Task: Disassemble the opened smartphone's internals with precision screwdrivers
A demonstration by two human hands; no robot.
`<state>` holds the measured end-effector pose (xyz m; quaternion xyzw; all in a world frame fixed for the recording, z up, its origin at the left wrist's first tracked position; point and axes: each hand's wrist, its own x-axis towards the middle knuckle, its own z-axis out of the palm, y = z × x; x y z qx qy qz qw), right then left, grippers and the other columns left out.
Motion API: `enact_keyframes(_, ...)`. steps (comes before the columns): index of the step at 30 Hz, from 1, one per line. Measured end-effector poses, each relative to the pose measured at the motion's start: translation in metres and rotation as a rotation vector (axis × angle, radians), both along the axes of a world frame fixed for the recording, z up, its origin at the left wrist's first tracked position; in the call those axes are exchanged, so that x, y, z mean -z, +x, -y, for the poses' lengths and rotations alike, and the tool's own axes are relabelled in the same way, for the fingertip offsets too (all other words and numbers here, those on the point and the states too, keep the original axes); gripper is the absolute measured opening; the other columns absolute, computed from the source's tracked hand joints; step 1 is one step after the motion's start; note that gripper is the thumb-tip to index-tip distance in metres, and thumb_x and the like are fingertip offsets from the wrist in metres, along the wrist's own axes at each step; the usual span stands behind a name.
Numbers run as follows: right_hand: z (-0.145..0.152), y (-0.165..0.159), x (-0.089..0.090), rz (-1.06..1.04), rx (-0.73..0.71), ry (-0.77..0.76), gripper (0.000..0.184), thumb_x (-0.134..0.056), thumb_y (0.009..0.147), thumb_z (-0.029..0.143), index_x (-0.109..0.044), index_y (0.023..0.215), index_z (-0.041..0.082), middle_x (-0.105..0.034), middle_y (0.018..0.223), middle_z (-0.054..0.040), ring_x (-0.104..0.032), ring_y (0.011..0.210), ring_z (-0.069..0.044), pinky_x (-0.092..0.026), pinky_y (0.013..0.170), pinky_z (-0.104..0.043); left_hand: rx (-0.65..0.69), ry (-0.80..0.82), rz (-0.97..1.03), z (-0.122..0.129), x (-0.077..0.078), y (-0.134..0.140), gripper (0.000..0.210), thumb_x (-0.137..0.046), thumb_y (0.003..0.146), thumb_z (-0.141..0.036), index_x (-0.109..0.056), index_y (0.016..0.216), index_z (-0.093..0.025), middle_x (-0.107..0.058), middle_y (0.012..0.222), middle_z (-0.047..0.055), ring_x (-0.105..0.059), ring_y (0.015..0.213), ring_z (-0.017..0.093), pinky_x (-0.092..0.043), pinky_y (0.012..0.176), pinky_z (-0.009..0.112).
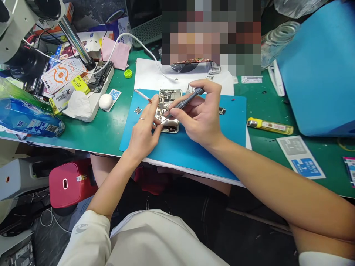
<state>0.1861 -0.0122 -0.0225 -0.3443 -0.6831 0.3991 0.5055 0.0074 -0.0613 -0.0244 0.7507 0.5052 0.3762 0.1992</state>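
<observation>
An opened smartphone lies on the blue mat, its inner parts exposed. My right hand is closed round a dark grey screwdriver, held at a slant with its thin tip over the lower part of the phone. My left hand rests at the phone's left edge, fingertips against it. Between its fingers sticks out a white cigarette, pointing up and left. A small electronic part lies left of the phone. Another dark part lies beyond my right hand.
A yellow utility knife and a printed card lie to the right. A white cable arches over the back. On the left are a blue bottle pack, a white round case and a microscope stand. A person sits opposite.
</observation>
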Motion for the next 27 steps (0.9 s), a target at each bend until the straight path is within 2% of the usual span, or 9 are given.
enact_keyframes(15, 0.0006, -0.0008, -0.0003, -0.041, -0.036, -0.008, 0.055, -0.069, 0.096, 0.056, -0.035, 0.136, 0.04, -0.076, 0.111, -0.0028, -0.079, 0.091, -0.026, -0.069, 0.074, -0.046, -0.002, -0.026, 0.015, 0.0007, -0.0015, 0.0002, 0.082, -0.046, 0.1, -0.011, -0.01, 0.169, -0.036, -0.034, 0.17, 0.014, -0.068, 0.088, 0.014, -0.063, 0.085, 0.032)
enact_keyframes(21, -0.001, -0.0006, 0.0018, -0.094, -0.072, 0.039, 0.05, -0.07, 0.097, 0.053, -0.038, 0.133, 0.04, -0.075, 0.102, 0.0003, -0.078, 0.085, -0.022, -0.068, 0.07, -0.041, 0.029, 0.026, 0.084, 0.0001, 0.0019, -0.0005, 0.078, -0.049, 0.098, -0.007, -0.022, 0.167, -0.031, -0.04, 0.166, 0.013, -0.066, 0.086, 0.011, -0.061, 0.088, 0.028)
enact_keyframes(27, -0.0032, -0.0005, 0.0045, -0.116, -0.063, 0.053, 0.051, -0.075, 0.096, 0.049, -0.04, 0.132, 0.041, -0.074, 0.098, 0.002, -0.078, 0.084, -0.021, -0.068, 0.069, -0.038, 0.021, 0.049, 0.087, 0.001, 0.0016, 0.0, 0.075, -0.051, 0.099, -0.007, -0.026, 0.166, -0.028, -0.042, 0.165, 0.014, -0.066, 0.089, 0.011, -0.06, 0.089, 0.027)
